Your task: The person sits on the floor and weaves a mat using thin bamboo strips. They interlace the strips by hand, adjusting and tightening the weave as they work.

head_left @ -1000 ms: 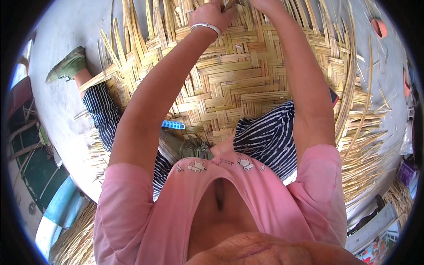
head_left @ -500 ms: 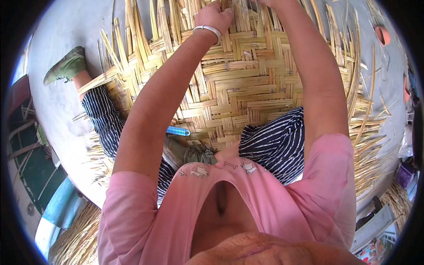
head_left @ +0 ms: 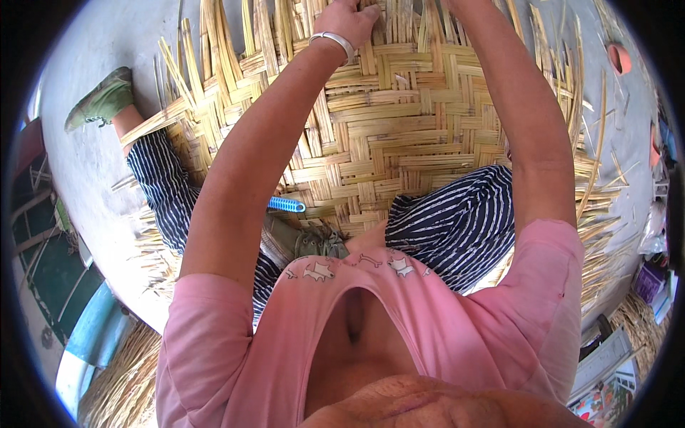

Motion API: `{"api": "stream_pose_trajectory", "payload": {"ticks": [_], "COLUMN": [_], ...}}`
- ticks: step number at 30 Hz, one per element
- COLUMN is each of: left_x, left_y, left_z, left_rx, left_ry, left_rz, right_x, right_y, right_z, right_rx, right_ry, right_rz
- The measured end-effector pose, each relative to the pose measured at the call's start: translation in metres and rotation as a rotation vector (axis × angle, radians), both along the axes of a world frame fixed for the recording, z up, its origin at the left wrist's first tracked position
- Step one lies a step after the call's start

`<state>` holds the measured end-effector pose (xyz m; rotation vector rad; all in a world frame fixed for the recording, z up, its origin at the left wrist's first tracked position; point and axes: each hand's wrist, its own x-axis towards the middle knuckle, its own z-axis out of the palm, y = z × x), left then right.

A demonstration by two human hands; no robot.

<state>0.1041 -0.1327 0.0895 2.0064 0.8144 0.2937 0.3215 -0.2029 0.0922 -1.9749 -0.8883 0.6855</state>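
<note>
In the head view, the woven mat (head_left: 428, 135) spreads over the floor before me, partly under my legs, its loose slat ends (head_left: 221, 43) running up past the upper edge; my left hand (head_left: 347, 21) is at those ends, thumb slightly apart from the curled fingers, but the fingertips are cut off, so I cannot tell how wide they are spread or whether they hold a slat; my right hand is beyond the edge, its grip unknown, only the right forearm (head_left: 531, 128) showing.

To work these ends well, I would keep each group of slats flat and side by side, press it snug against the finished weave, and bend it gently, since dry slats may split; a steady left hand should stop neighbours springing loose.

As for counts: one mat; one pale bangle (head_left: 334, 41) on my left wrist; one blue perforated handle (head_left: 287, 205); two green shoes (head_left: 103, 100); two striped trouser legs (head_left: 453, 221); two orange pots (head_left: 618, 59) at the right, one only partly visible; slats too many to number.
</note>
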Motion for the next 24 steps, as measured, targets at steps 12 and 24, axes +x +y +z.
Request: {"api": "stream_pose_trajectory", "payload": {"ticks": [12,24], "left_x": [-0.006,-0.008], "left_y": [0.021,0.007], "left_z": [-0.024,-0.038], "left_rx": [-0.466,-0.395], "left_ry": [0.017,-0.154], "left_rz": [-0.213,-0.111], "right_x": [-0.016,-0.046], "right_y": [-0.049,-0.153], "right_z": [0.037,0.016], "right_rx": [0.393,0.229], "right_ry": [0.872,0.515], "right_rz": [-0.174,-0.518]}}
